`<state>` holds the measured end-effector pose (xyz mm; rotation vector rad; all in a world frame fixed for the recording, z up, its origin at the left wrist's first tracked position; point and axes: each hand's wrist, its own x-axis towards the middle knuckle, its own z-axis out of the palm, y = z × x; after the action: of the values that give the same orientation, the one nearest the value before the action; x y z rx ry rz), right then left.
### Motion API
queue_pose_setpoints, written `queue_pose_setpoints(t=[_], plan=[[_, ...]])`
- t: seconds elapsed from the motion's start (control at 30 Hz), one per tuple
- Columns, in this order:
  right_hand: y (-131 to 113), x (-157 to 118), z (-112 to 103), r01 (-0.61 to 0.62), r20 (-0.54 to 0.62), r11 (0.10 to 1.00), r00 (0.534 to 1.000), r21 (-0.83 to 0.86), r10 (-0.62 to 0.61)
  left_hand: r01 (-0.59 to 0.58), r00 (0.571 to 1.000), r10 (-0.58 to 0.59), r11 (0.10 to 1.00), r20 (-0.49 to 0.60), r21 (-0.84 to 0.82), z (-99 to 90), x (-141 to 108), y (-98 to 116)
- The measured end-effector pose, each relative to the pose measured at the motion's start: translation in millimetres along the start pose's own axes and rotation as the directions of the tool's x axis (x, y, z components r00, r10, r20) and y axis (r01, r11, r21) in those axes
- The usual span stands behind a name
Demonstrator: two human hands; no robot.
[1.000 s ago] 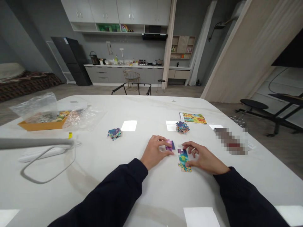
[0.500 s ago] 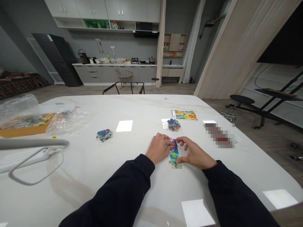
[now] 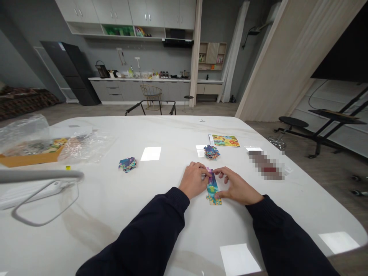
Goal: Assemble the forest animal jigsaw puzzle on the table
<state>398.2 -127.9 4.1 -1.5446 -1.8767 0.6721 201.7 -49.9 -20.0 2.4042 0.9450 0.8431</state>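
Note:
A narrow strip of joined jigsaw puzzle pieces (image 3: 212,188) lies flat on the white table, purple at its far end, teal in the middle and yellow-orange at the near end. My left hand (image 3: 194,179) presses bent fingers on the strip's far left part, covering some of it. Along the right edge, my right hand (image 3: 234,187) spans the strip, index finger at the far end and thumb on the near end. Just beyond my hands is a pile of puzzle pieces (image 3: 212,152). Another pile of pieces (image 3: 128,164) sits farther left.
A colourful picture sheet (image 3: 225,140) lies behind the right pile. At the left are an orange-yellow box (image 3: 34,160) with clear plastic bags (image 3: 86,147), and a grey lamp-like arm (image 3: 40,176) above the table. A blurred-out item (image 3: 266,165) lies to the right.
Both hands stay on the strip in almost the same place. My left fingers have shifted very slightly to the right; the view has tilted a little. The piles look the same.

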Motion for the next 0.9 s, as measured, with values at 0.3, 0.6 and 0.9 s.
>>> queue_pose_setpoints(t=[0.3, 0.6, 0.9], plan=[[-5, -2, -4, -0.032, 0.077, 0.997, 0.996, -0.066, 0.037, -0.044, 0.985, 0.050, 0.998, -0.163, 0.038, -62.5, -23, -38], [3, 0, 2, -0.026, -0.077, 0.991, 0.997, -0.131, 0.016, 0.369, 0.874, -0.261, 0.905, -0.410, 0.210, -198.4, -105, -162], [10, 3, 3, -0.057, -0.087, 0.987, 0.995, -0.153, 0.044, 0.494, 0.811, -0.388, 0.855, -0.438, 0.157, -208.3, -118, -184]])
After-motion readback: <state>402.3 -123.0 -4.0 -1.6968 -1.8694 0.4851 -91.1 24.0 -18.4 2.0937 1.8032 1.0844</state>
